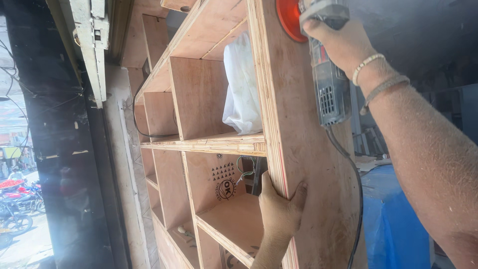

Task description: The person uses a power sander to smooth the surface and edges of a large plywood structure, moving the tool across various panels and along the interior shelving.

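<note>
Nearest, the left hand (280, 209) is clamped on the front edge of the plywood shelf unit (209, 99), thumb inside a lower compartment and fingers wrapped round onto the outer side panel (313, 164). That layered edge looks like the sound place to hold: stiff, square and rough enough not to slip, though raw plywood can splinter. The unit itself seems heavy and rigid, better steadied than lifted with one hand.

Higher up, the right hand (338, 42), with bands at the wrist, is closed round the grey body of a power sander (326, 74), whose orange disc (289, 20) lies against the top of the side panel. The tool looks dense and hard, likely to pull sideways when running, so a full grip on its body suits it. Its black cord (354, 189) trails down across the panel.

Farther in, a white cloth (243, 84), soft and limp, hangs in an upper compartment. A blue sheet (393, 224) lies beyond the panel.
</note>
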Demonstrator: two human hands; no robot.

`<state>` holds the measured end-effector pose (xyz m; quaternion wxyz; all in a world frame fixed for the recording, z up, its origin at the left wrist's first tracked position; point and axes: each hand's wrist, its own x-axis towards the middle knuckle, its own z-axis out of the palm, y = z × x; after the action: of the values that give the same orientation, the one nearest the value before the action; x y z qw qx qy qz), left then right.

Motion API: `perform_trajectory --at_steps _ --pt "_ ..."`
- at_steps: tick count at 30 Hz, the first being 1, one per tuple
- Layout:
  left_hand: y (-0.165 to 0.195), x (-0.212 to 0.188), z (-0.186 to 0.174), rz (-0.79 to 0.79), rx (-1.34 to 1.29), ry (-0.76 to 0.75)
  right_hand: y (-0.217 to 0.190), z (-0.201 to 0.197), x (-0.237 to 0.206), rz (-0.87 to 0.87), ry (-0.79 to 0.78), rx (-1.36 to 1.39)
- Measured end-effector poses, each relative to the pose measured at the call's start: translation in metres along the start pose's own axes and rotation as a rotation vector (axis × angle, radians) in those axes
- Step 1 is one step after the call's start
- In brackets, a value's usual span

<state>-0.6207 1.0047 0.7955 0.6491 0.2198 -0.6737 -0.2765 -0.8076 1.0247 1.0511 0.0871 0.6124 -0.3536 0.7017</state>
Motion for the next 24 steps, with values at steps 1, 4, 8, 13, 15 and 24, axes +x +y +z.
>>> perform_trajectory --at_steps 1,4,8,13,15,24 --pt "-0.001 0.0 0.0 0.006 0.009 0.012 -0.008 0.001 0.0 -0.048 -0.023 -0.004" --pt "-0.007 -0.002 0.001 0.001 0.037 0.049 -0.026 0.012 0.003 -0.128 -0.077 -0.068" --pt "-0.02 -0.012 0.009 0.006 0.125 0.141 -0.016 0.014 0.022 0.064 -0.062 -0.215" --pt "-0.04 -0.033 0.023 0.086 0.189 0.231 0.096 -0.024 -0.013 0.138 0.121 -0.016" --pt "-0.047 -0.034 0.025 0.179 0.214 0.304 0.153 -0.046 -0.059 0.379 0.148 0.12" --pt "-0.056 -0.035 0.025 0.106 0.169 0.27 0.285 -0.052 -0.347 0.709 0.17 0.25"
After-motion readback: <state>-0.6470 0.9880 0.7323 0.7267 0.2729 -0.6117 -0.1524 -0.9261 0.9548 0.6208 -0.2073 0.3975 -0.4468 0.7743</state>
